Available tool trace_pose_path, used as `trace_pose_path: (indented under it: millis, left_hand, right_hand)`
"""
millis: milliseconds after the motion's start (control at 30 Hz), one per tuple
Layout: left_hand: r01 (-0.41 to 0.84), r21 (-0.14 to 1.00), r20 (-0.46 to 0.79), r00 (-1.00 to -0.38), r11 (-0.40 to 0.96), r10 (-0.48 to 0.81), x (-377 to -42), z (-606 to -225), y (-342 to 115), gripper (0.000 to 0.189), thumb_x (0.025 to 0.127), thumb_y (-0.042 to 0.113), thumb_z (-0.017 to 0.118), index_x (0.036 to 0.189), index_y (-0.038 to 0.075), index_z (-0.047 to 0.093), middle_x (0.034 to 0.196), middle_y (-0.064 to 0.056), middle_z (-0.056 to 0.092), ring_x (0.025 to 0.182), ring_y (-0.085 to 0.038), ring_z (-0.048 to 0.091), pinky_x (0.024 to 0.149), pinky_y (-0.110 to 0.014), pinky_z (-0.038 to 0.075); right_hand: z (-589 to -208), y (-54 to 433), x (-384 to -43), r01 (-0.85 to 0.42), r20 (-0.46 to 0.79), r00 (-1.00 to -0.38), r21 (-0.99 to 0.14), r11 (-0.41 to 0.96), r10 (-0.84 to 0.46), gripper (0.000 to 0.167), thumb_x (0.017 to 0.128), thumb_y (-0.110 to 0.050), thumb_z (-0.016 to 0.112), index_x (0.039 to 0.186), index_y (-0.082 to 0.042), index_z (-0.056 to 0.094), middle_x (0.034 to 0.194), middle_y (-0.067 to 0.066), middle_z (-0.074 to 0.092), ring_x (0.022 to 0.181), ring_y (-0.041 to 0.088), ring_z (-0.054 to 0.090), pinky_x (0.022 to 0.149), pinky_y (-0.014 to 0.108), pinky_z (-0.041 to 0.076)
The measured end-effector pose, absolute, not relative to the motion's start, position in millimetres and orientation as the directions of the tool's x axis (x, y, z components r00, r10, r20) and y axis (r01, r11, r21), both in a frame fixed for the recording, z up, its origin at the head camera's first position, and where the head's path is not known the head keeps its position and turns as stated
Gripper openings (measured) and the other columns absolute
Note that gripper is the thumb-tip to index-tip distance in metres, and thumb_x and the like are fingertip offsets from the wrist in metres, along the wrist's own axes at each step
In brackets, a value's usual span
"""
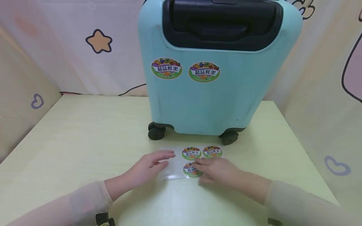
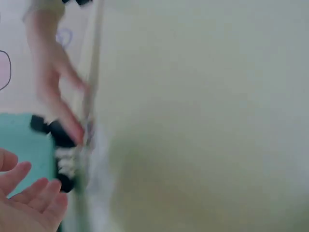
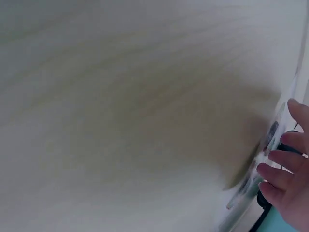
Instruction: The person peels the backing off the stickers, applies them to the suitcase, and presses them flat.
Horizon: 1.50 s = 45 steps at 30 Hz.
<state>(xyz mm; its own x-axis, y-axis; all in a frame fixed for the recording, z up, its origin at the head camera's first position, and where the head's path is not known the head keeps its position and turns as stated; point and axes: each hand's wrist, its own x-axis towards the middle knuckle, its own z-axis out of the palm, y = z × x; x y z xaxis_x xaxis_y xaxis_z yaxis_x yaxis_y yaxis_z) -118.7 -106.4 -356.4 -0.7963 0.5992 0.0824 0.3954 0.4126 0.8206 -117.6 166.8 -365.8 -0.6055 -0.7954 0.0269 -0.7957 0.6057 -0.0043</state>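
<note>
In front of the smooth, hard-shelled turquoise suitcase (image 1: 198, 106), the glossy sticker sheet (image 1: 175, 170) is partly covered by the left hand (image 1: 148, 164) and right hand (image 1: 220, 169), fingers loosely extended, nothing visibly gripped. An oval fruit sticker (image 1: 191, 153) is apparently being reached for; a fine edge pinch seems called for.

"Good light over that worktop (image 1: 85, 125), isn't it?"
"Bright and even, from above I'd say: soft shadows lie below the left hand (image 1: 148, 167) and the right hand (image 1: 218, 170), toward the near edge."
"Any glare?"
"A pale patch midway between the side edges, and a shine on the glossy sheet (image 1: 173, 169)."
"And the wrist views?"
"Dimmer, greyer. The left smears the right hand and sheet; the right has a broad brownish shadow and a blurred sheet too."
</note>
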Motion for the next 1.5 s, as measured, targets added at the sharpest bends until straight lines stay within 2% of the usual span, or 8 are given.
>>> trace_pose_path:
  millis: [100, 200, 367, 500, 633, 767, 1033, 1500]
  left_hand:
    - [0.125, 0.940, -0.097, -0.795, 0.318, 0.599, -108.6, -365.2, -99.2, 0.033, 0.096, 0.015, 0.051, 0.124, 0.000, 0.057, 0.126, -0.014, 0.056, 0.111, -0.026, 0.055, 0.088, -0.037, 0.048]
    - [-0.114, 0.963, -0.244, -0.756, 0.245, 0.608, -99.7, -370.7, -91.6, 0.034, 0.095, 0.015, 0.051, 0.123, -0.003, 0.057, 0.117, -0.014, 0.061, 0.102, -0.023, 0.060, 0.082, -0.034, 0.051]
    - [-0.308, 0.936, -0.347, -0.712, 0.173, 0.610, -92.0, -375.5, -81.3, 0.033, 0.095, 0.015, 0.049, 0.122, -0.004, 0.056, 0.112, -0.015, 0.065, 0.097, -0.023, 0.064, 0.078, -0.034, 0.053]
    - [-0.351, 0.922, -0.376, -0.704, 0.165, 0.603, -90.4, -377.4, -75.0, 0.035, 0.096, 0.018, 0.049, 0.122, -0.005, 0.056, 0.111, -0.015, 0.065, 0.097, -0.024, 0.065, 0.077, -0.035, 0.053]
    - [-0.413, 0.903, -0.402, -0.719, 0.118, 0.567, -90.4, -379.7, -66.7, 0.043, 0.096, 0.021, 0.050, 0.128, -0.008, 0.049, 0.112, -0.017, 0.064, 0.101, -0.026, 0.063, 0.080, -0.035, 0.052]
    - [-0.438, 0.899, -0.385, -0.772, 0.017, 0.505, -92.8, -383.8, -55.5, 0.041, 0.098, 0.020, 0.046, 0.123, -0.012, 0.047, 0.114, -0.021, 0.062, 0.104, -0.027, 0.062, 0.081, -0.035, 0.052]
    - [-0.390, 0.919, -0.336, -0.855, -0.063, 0.395, -97.6, -390.4, -43.8, 0.032, 0.099, 0.016, 0.043, 0.112, -0.011, 0.055, 0.106, -0.019, 0.065, 0.096, -0.023, 0.065, 0.072, -0.028, 0.053]
    - [-0.330, 0.944, -0.311, -0.875, 0.012, 0.370, -95.9, -388.3, -41.4, 0.030, 0.096, 0.014, 0.050, 0.110, -0.011, 0.061, 0.104, -0.020, 0.066, 0.094, -0.022, 0.066, 0.066, -0.025, 0.053]
  right_hand:
    - [-367.7, 164.2, -116.5, -0.770, -0.002, -0.638, -0.005, 0.638, -0.770, 0.049, 0.086, -0.038, 0.063, 0.124, -0.008, 0.060, 0.125, 0.009, 0.059, 0.110, 0.023, 0.058, 0.085, 0.037, 0.049]
    - [-368.6, 160.9, -115.6, -0.768, 0.021, -0.640, 0.019, 0.640, -0.768, 0.045, 0.083, -0.034, 0.068, 0.121, -0.010, 0.062, 0.119, 0.006, 0.063, 0.102, 0.020, 0.062, 0.077, 0.034, 0.052]
    - [-370.4, 156.7, -115.7, -0.791, 0.101, -0.602, 0.062, 0.609, -0.792, 0.039, 0.080, -0.030, 0.072, 0.113, -0.011, 0.066, 0.109, 0.002, 0.068, 0.089, 0.016, 0.067, 0.065, 0.030, 0.053]
    - [-374.6, 156.3, -119.0, -0.794, 0.177, -0.585, 0.072, 0.603, -0.791, 0.030, 0.080, -0.026, 0.072, 0.106, -0.012, 0.067, 0.094, -0.002, 0.071, 0.067, 0.011, 0.066, 0.055, 0.025, 0.050]
    - [-373.9, 157.7, -123.8, -0.753, 0.226, -0.636, 0.029, 0.658, -0.738, 0.026, 0.080, -0.024, 0.072, 0.104, -0.015, 0.069, 0.069, -0.006, 0.067, 0.047, 0.009, 0.050, 0.043, 0.024, 0.041]
    - [-370.0, 157.7, -124.5, -0.726, 0.179, -0.684, -0.069, 0.684, -0.707, 0.028, 0.081, -0.027, 0.072, 0.107, -0.018, 0.070, 0.068, -0.006, 0.066, 0.053, 0.010, 0.051, 0.046, 0.025, 0.041]
    - [-368.8, 152.4, -119.9, -0.756, 0.219, -0.654, -0.153, 0.636, -0.724, 0.024, 0.084, -0.028, 0.068, 0.103, -0.014, 0.070, 0.101, -0.001, 0.069, 0.085, 0.012, 0.066, 0.066, 0.029, 0.053]
    - [-359.1, 143.8, -124.6, -0.689, 0.189, -0.713, -0.363, 0.627, -0.675, 0.006, 0.083, -0.021, 0.070, 0.084, -0.015, 0.072, 0.080, -0.010, 0.067, 0.063, 0.001, 0.054, 0.059, 0.021, 0.045]
